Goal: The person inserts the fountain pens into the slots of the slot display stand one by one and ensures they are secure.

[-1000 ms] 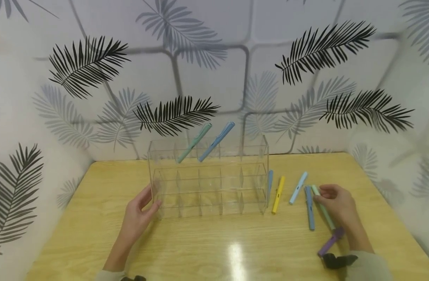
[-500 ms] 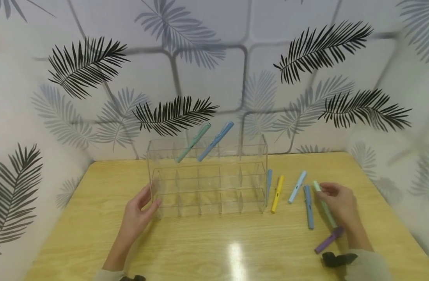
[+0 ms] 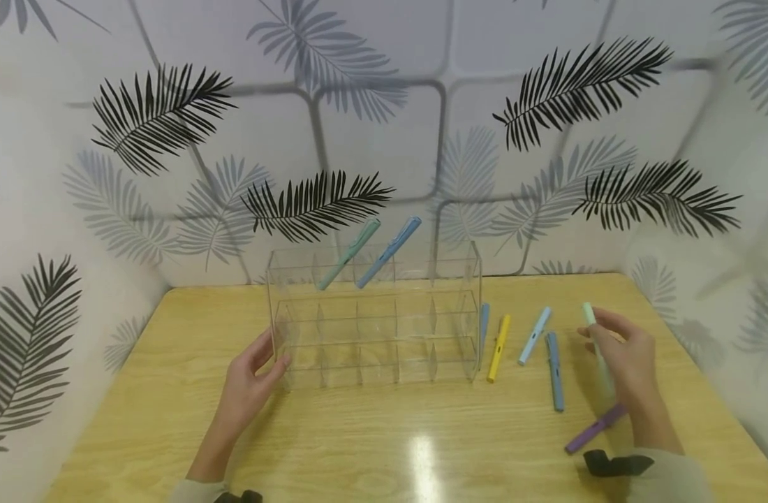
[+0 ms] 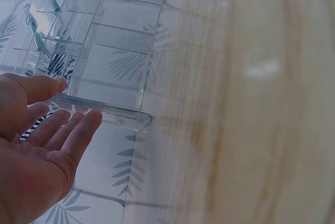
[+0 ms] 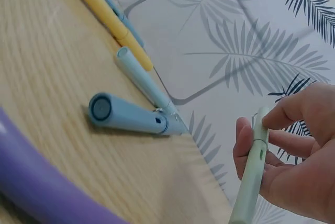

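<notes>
My right hand (image 3: 629, 356) holds a pale green pen (image 5: 255, 169) between thumb and fingers, lifted off the table and tilted. At the left, my left hand (image 3: 248, 384) grips the side edge of a clear compartment organizer (image 3: 374, 332), thumb at the front and fingers along the side wall (image 4: 104, 111). Two pens lean slanted in the organizer's top row: a green one (image 3: 349, 255) and a blue one (image 3: 389, 253). A purple pen (image 3: 594, 429) lies below my right hand, partly hidden by the wrist. Left of that hand lies a grey-blue pen (image 3: 555, 372).
A light blue pen (image 3: 535, 336) and a yellow pen (image 3: 498, 348) lie right of the organizer. Another blue pen (image 3: 484, 325) sits partly behind its right wall. The wooden table (image 3: 334, 440) meets a leaf-patterned backdrop (image 3: 384, 154) at the back.
My right hand has picked up the pale green pen from the table and moved slightly right and back with it. The purple pen has shifted a little. The left hand stays on the organizer.
</notes>
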`<state>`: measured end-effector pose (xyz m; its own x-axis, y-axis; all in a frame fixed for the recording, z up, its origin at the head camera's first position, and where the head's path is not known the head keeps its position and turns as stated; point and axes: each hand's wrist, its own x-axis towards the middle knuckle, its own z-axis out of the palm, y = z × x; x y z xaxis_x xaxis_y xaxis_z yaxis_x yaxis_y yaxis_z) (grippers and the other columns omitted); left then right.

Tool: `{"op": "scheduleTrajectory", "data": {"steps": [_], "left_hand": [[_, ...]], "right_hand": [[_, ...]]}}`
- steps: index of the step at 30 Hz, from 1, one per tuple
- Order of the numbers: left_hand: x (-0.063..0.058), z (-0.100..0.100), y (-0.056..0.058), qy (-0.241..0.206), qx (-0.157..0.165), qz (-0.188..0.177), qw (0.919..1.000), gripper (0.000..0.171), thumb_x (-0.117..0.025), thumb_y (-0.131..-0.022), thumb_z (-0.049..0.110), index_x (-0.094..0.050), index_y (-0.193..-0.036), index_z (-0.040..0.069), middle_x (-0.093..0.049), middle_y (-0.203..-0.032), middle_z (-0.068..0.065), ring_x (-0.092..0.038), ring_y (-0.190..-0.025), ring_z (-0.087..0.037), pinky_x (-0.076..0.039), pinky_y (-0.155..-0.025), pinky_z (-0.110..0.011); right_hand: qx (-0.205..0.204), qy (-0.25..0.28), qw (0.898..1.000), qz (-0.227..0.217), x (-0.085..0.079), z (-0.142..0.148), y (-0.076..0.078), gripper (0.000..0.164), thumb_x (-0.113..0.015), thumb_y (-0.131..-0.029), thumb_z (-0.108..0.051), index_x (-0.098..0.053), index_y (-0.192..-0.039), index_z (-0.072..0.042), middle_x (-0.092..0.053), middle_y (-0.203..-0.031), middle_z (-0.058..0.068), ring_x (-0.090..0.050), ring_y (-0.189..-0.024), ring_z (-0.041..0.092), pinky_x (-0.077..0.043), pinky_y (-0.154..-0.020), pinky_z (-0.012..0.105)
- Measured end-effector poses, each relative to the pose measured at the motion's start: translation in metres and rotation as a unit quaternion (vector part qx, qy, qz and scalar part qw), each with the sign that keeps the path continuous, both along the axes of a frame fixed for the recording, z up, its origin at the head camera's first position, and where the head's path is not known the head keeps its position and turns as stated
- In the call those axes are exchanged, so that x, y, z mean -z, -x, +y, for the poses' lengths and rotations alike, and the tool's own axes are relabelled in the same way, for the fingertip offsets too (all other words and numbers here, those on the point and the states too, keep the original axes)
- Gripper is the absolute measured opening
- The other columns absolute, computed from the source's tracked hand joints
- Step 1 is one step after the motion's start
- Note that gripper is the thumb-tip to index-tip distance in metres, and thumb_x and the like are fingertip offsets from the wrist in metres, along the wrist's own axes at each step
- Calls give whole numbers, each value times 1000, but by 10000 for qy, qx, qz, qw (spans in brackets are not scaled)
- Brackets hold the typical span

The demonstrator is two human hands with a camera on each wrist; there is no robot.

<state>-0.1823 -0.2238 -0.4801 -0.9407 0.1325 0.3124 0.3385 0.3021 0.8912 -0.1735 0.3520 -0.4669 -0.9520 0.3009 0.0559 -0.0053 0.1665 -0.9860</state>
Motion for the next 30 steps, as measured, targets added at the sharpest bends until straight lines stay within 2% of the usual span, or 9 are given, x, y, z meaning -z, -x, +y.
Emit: {"op": "scheduleTrajectory", "data": {"steps": [4, 8, 12, 18, 25, 30], "left_hand": [[-1, 1, 2, 4, -2, -6, 10000, 57, -64, -101, 1, -41, -152, -7, -43, -153, -28, -44, -138, -48, -51, -96, -23], [0, 2, 3, -20, 2, 13, 10000, 57, -64, -100, 0, -41, -152, -6, -43, -153, -28, -43, -139, -47, -50, -95, -20], [1, 2, 5, -38, -5, 23, 10000, 57, -64, -100, -1, -41, -152, -6, -43, -153, -28, -43, -139, -46, -50, -95, -17], [2, 3, 5, -63, 5, -2, 10000, 58, -65, -100, 0, -41, -153, -6, -42, -154, -27, -43, -139, -46, -51, -94, -18], [1, 2, 4, 1, 28, 57, 10000, 57, -65, -100, 1, -42, -152, -6, -44, -153, -27, -45, -138, -47, -50, -97, -21], [0, 0, 1, 132, -60, 77, 9999, 57, -66, -100, 2, -43, -152, -5, -46, -152, -27, -46, -137, -46, -52, -97, -29]], "right_hand": [[32, -133, 9998, 131, -8, -4, -2, 38, -68, -101, -22, -63, -134, -2, -68, -108, -13, -70, -85, 5, -58, -73, 15], [36, 339, 9985, 435, -10, -9, -2, 36, -74, -97, -17, -65, -127, 2, -65, -112, -4, -70, -88, 5, -61, -74, 19], [-37, 700, 9953, 675, -13, -13, -1, 26, -74, -96, -11, -69, -119, 1, -69, -107, -5, -72, -87, 6, -61, -76, 21], [222, 236, 9966, 755, -23, -20, 0, 28, -74, -96, -9, -70, -123, -7, -72, -99, -11, -69, -87, 1, -59, -72, 15], [203, 857, 9873, 1324, -41, -35, -1, 38, -72, -94, 1, -65, -132, -5, -77, -98, -2, -74, -87, 9, -62, -70, 23], [76, 1228, 9790, 1627, -53, -50, -4, 38, -70, -94, 6, -63, -131, 0, -76, -100, 6, -75, -87, 16, -64, -70, 29]]}}
